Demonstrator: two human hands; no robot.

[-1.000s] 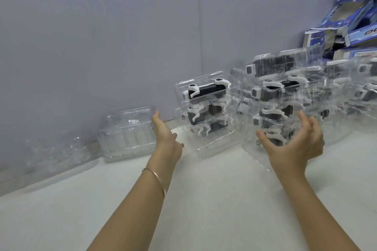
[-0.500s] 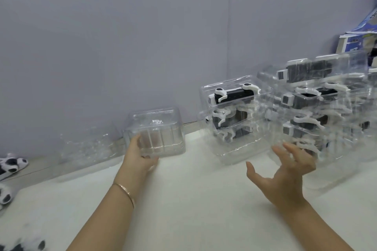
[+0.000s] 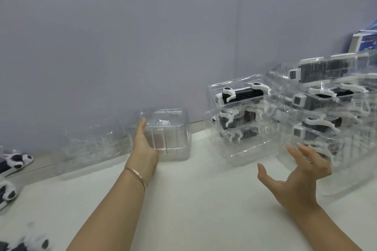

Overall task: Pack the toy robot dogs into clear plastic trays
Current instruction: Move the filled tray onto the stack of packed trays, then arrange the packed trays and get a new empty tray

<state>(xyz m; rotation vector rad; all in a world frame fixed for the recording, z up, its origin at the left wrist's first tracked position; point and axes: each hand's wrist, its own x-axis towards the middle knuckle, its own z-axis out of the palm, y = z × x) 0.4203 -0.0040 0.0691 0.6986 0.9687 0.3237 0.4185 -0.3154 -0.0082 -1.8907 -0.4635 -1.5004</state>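
Observation:
A stack of empty clear plastic trays [image 3: 169,134] stands by the wall at centre left. My left hand [image 3: 142,144] holds its left side, fingers up along the wall of the stack. A short pile of packed trays [image 3: 240,120] with black and white toy robot dogs sits to its right, and a taller pile of packed trays [image 3: 334,112] at far right. My right hand [image 3: 297,171] hovers open, fingers spread, in front of the taller pile and holds nothing. Loose toy robot dogs [image 3: 14,161] lie at the left edge.
More clear plastic [image 3: 89,144] lies against the grey wall left of the empty stack. Blue and white boxes [image 3: 365,43] show at the upper right. The white table top [image 3: 193,199] stretches between my arms. Another loose dog [image 3: 30,244] is blurred at bottom left.
My left hand moved left from beside the packed trays and took hold of the empty tray stack. My right hand drew back from the packed pile. The view swung left.

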